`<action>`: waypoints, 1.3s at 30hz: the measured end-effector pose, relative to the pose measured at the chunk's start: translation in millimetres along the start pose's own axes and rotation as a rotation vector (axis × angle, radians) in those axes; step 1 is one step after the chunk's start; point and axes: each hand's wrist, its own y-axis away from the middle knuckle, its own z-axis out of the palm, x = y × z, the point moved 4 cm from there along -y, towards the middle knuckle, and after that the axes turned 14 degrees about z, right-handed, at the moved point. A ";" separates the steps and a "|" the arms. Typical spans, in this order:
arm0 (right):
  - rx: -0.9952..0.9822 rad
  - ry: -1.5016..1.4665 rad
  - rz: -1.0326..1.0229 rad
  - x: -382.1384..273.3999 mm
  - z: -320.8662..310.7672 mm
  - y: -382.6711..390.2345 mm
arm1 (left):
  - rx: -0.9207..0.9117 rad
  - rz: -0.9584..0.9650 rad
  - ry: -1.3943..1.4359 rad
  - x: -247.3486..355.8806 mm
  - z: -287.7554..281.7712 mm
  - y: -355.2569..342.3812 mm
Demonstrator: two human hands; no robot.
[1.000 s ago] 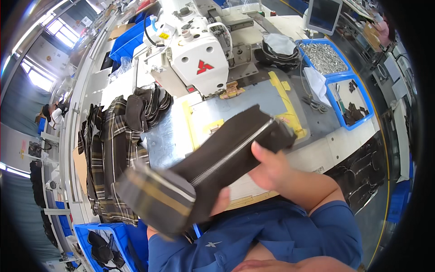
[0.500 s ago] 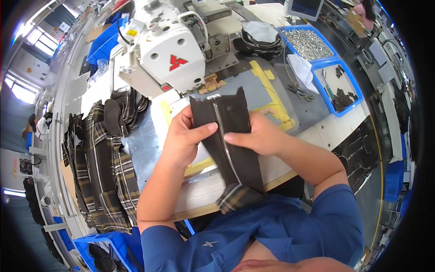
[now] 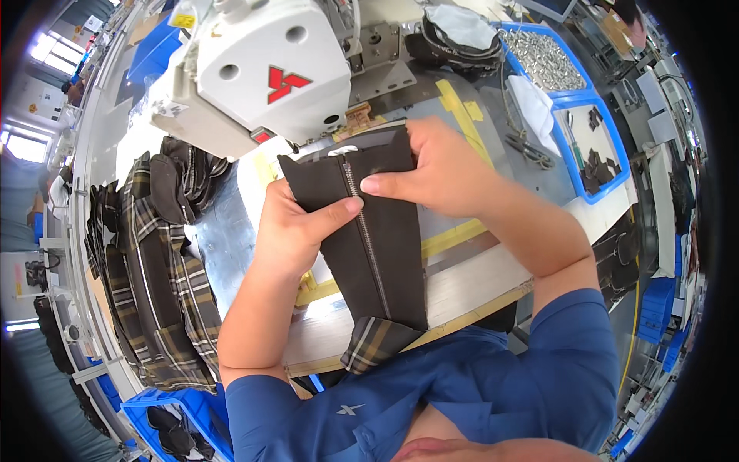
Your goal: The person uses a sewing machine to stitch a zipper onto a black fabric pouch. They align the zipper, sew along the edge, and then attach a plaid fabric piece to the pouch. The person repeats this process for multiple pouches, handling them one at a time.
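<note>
A long dark fabric piece (image 3: 385, 262) with a metal zipper down its middle lies lengthwise toward me, its plaid end (image 3: 381, 343) folded at the table's front edge. My left hand (image 3: 296, 227) grips its left side, thumb on the fabric beside the zipper. My right hand (image 3: 435, 173) grips the upper right side, thumb near the zipper. Both hands' other fingers are largely hidden. The top end is just below the head of a white sewing machine (image 3: 269, 54), over a plate with yellow tape (image 3: 462, 108).
Stacked plaid and dark pieces (image 3: 154, 285) lie at left, above a blue crate (image 3: 208, 404). At right are a tray of metal parts (image 3: 539, 58), a tray of tools (image 3: 593, 146), scissors (image 3: 527, 158), a white cloth (image 3: 531, 115) and a round dark bundle (image 3: 454, 54).
The piece has turned from slanted to lengthwise, and its top has moved up toward the machine with both hands. The right thumb has moved higher along the zipper.
</note>
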 end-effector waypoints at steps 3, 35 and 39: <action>0.094 0.102 -0.008 14.6 -6.9 -2.9 | 0.021 -0.010 -0.031 -1.1 8.1 -0.2; -0.238 -0.280 0.129 1.2 -23.3 4.8 | -0.060 0.113 -0.050 12.3 34.9 13.3; -0.157 -0.414 0.195 -11.3 -17.8 14.5 | -0.217 0.025 -0.167 0.6 36.2 24.6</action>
